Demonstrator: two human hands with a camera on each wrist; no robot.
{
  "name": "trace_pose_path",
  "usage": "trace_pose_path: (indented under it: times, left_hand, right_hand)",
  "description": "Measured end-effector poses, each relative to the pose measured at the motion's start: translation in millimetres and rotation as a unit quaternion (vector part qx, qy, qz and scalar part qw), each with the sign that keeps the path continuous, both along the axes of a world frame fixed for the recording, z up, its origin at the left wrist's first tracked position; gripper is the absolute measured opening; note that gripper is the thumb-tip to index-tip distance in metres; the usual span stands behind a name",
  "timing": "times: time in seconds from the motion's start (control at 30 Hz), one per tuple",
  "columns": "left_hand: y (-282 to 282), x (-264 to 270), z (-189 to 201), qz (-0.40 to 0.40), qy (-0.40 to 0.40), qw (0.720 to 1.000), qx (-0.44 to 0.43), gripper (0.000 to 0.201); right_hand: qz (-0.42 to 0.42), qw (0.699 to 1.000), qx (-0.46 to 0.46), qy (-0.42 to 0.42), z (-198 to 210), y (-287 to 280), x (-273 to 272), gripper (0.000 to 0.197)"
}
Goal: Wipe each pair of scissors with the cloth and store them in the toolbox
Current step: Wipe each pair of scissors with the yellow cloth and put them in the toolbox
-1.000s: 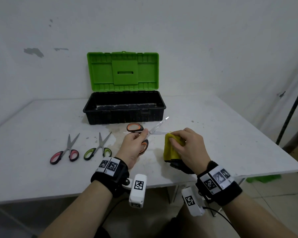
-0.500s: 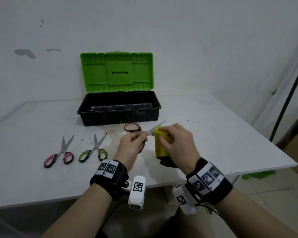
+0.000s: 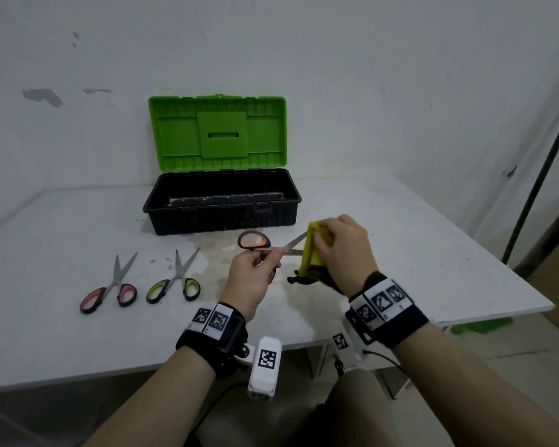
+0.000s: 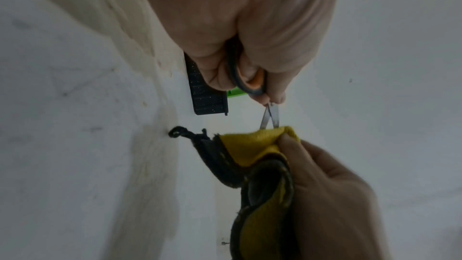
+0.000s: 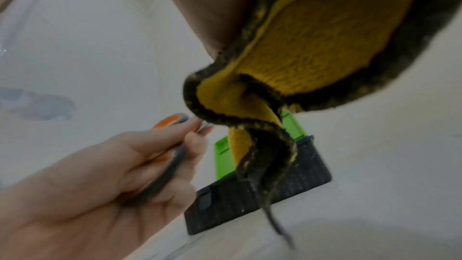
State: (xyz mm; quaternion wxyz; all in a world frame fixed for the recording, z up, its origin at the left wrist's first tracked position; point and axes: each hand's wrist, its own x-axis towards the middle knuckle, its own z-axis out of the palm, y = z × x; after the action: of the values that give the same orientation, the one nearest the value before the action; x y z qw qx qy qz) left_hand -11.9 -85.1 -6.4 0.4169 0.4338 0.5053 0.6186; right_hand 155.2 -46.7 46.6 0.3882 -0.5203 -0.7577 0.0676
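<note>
Cloth (image 3: 310,250), pinched by the right hand (image 3: 342,250), has slid outward to the blade tips of the orange scissors (image 3: 254,241) gripped by the left hand (image 3: 252,279), above the tabletop's (image 3: 417,253) front edge; this wipe looks nearly done, toolbox (image 3: 221,208) next.

We find no legible text, brand or number. The only markings are black-and-white square code tags on both wristbands (image 3: 214,320) and the wrist cameras (image 3: 266,359); these carry no readable characters.

toolbox (image 3: 221,206): bench (image 3: 400,253) rear edge, middle | two scissors (image 3: 108,287) (image 3: 175,279): side by side, front-left of toolbox | third scissors (image 3: 265,248): before toolbox, cloth (image 3: 310,253) just right
</note>
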Motion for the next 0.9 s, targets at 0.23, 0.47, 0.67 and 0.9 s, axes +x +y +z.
trace_pose_path:
  times: [0.23, 0.47, 0.67, 0.9]
  left_hand:
    - [1, 0, 1, 0.006, -0.033, 0.998, -0.046, 0.028]
    - [0, 8, 3, -0.019, -0.015, 0.999, -0.03, 0.028]
    - [-4, 0, 3, -0.013, 0.008, 1.0, -0.015, 0.029]
    - [0, 1, 1, 0.003, -0.013, 0.999, -0.037, 0.028]
  right_hand:
    - [0.01, 1.0, 0.023, -0.002, 10, -13, 10, 0.017]
    - [0.08, 0.996, 0.0, -0.043, -4, -27, -21, 0.021]
    - [0.018, 0.999, -0.011, -0.025, 0, -5, -5, 0.017]
    - [0.019, 1.0, 0.014, -0.011, 8, -13, 5, 0.016]
